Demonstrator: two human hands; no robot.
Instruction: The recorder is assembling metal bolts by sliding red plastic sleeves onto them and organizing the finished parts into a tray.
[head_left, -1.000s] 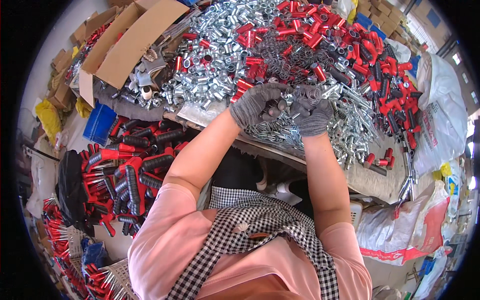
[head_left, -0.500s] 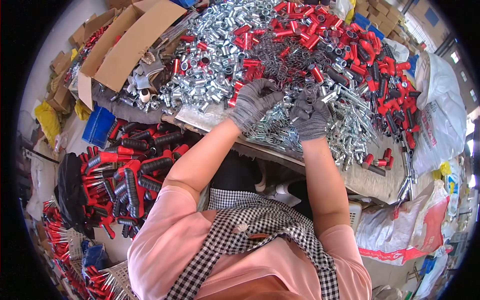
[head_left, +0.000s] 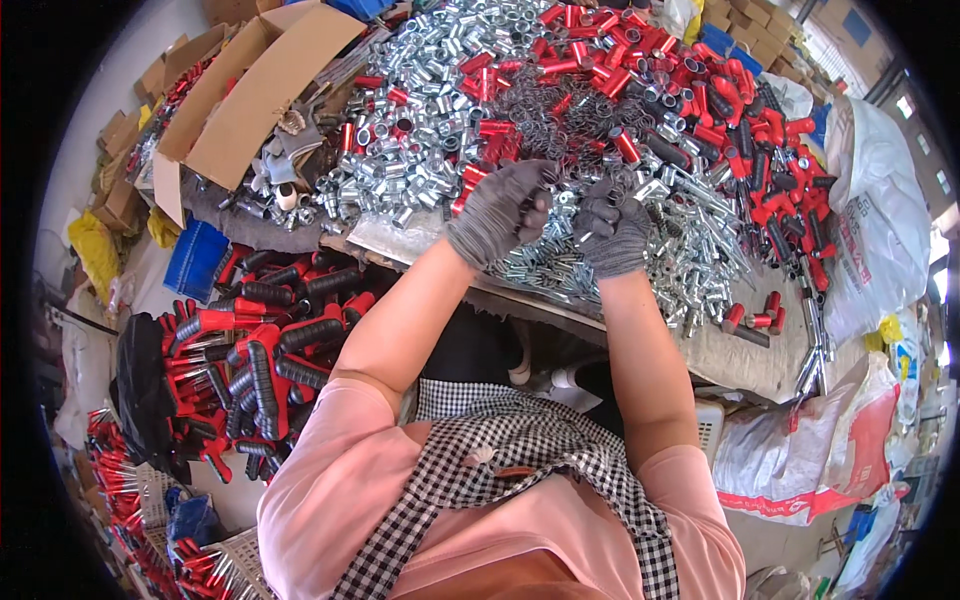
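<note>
Both my hands wear grey knitted gloves and work over the near edge of the heaped table. My left hand (head_left: 500, 212) is closed with its fingers curled. Its fingertips are beside the dark coil springs (head_left: 545, 115), and whatever they pinch is too small to make out. My right hand (head_left: 612, 232) is closed too, a short way to the right. A small bright metal pin (head_left: 583, 239) sticks out from its fingers, and a coil spring (head_left: 621, 184) shows at its fingertips. Below and between the hands lies a pile of thin metal pins (head_left: 550, 268).
Silver metal sleeves (head_left: 430, 125) and red tubes (head_left: 620, 60) are heaped behind. Red-and-black handles (head_left: 775, 190) lie at right, beside a white plastic bag (head_left: 880, 220). More handles (head_left: 270, 370) fill the lower left. A cardboard box (head_left: 255, 95) stands at the back left.
My left hand has drawn slightly back to the left and curled its fingers more. The right hand has turned a little, and the pin in it shows more clearly.
</note>
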